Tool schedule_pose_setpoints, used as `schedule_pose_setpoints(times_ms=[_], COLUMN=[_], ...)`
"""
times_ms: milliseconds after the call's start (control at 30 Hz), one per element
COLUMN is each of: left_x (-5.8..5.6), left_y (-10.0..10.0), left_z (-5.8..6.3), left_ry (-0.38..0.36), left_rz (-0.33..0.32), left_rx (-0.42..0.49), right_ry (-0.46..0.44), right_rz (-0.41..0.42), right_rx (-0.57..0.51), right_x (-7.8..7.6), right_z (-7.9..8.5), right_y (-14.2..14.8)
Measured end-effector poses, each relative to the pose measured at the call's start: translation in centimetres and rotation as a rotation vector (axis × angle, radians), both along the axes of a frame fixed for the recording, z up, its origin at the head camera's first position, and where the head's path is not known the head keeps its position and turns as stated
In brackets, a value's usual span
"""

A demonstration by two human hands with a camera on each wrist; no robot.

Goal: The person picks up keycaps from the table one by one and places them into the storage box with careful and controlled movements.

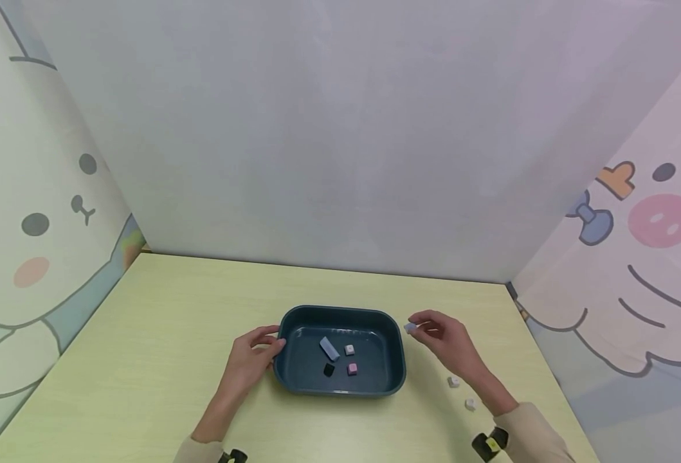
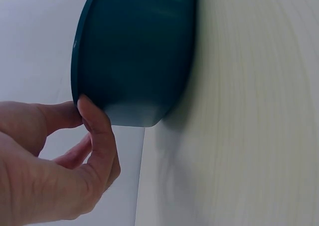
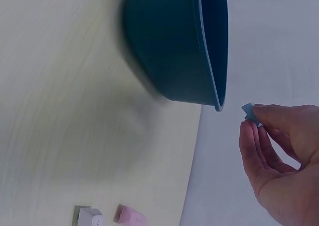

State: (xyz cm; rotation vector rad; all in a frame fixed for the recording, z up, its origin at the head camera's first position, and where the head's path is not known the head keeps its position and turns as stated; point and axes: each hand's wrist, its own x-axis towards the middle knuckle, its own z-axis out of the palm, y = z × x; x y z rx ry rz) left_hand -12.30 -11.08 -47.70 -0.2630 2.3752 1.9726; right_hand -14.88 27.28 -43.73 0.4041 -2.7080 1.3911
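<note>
A dark teal tub (image 1: 340,391) stands on the table. On its floor lie a long light blue keycap (image 1: 329,349), a white keycap (image 1: 349,350), a black keycap (image 1: 329,370) and a pink keycap (image 1: 352,369). At the tub's left end, my left hand (image 1: 249,361) pinches the rim between thumb and fingers, as the left wrist view shows. Just beyond the right rim, my right hand (image 1: 447,341) pinches a small light blue keycap (image 3: 250,114) between thumb and fingertips, above the table and apart from the tub. The fingers cover part of it.
On the table (image 1: 161,360) right of the tub, near my right forearm, lie two more keycaps: a white keycap (image 3: 90,217) and a pinkish keycap (image 3: 132,216). A pale grey wall (image 1: 328,141) rises behind the table, with cartoon-printed panels (image 1: 641,257) at both sides.
</note>
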Motion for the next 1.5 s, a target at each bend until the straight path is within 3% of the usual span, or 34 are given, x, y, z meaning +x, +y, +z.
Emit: schedule_pose_setpoints(times_ms=[1067,1500], left_x=[-0.3,-0.1], left_y=[-0.2,-0.1], left_z=[-0.8,-0.6], left_ry=[0.010,0.007], left_rz=[-0.009,0.001], left_rx=[0.009,0.005], right_ry=[-0.018,-0.034], right_rz=[0.053,0.075], right_rx=[0.053,0.062], right_x=[-2.1,-2.7], right_z=[-0.6,-0.7], right_y=[-2.8,-4.0])
